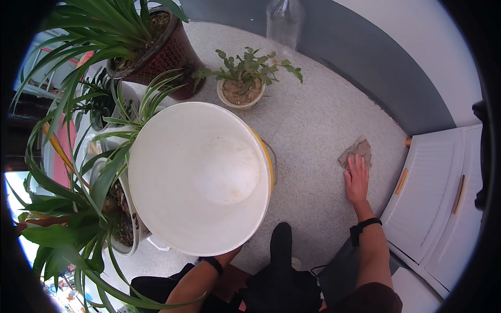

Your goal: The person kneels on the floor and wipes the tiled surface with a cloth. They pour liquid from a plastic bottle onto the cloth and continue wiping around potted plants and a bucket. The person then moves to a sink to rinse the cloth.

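On the speckled floor, a crumpled grey-brown cloth [359, 148] lies under the fingers of my right hand [357, 184]. The hand presses it down with outstretched fingers. A large white bucket [176, 156] with a yellow outer side stands left of centre, and I look down into its pale inside. My left hand [237, 252] reaches to the near side of the bucket. Its fingers are hidden behind the wall, so their grip does not show. A wire handle [275, 162] hangs at the bucket's right side.
A small potted cactus [242, 94] and a dark red planter [156, 58] stand beyond the bucket. Leafy plants [66, 203] crowd the left. A clear plastic bottle [283, 27] is by the grey-based wall [352, 51]. At right stands a white drawer cabinet [426, 187]. My shoe [281, 238] is below centre.
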Demonstrator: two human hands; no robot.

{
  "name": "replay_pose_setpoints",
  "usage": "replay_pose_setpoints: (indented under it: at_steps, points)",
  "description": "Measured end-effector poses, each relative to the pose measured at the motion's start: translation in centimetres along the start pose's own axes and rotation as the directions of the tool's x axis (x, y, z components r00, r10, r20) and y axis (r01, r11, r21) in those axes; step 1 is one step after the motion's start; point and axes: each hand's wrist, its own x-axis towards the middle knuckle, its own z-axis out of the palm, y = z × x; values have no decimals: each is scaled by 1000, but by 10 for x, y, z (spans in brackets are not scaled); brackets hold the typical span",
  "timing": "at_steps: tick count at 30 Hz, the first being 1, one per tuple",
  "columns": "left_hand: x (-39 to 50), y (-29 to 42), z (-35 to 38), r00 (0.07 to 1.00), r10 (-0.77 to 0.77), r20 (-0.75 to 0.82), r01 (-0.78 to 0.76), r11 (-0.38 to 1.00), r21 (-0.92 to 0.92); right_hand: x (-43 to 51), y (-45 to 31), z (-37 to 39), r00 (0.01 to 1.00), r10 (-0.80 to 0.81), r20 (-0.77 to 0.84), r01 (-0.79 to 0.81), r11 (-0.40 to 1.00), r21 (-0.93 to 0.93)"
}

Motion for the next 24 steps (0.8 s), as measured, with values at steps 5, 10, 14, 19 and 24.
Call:
replay_pose_setpoints:
  at_steps: [5,10,14,19,24]
  points:
    - [24,-53,18,999,44,14,-45,996,74,79,-20,32,808,557,-192,-563,826,25]
    - [49,-97,22,719,675,-166,-504,670,545,-18,-138,61,971,-213,-107,227,963,147]
    - [24,-64,14,970,238,-49,-222,950,219,-117,-127,38,809,-562,171,508,816,277]
    - [10,-28,-1,899,423,-115,-326,820,470,-53,-27,16,997,-10,80,10,1000,-2]
    - [24,-55,10,986,165,-1,-164,979,118,60,-59,42,891,389,-236,-397,918,13]
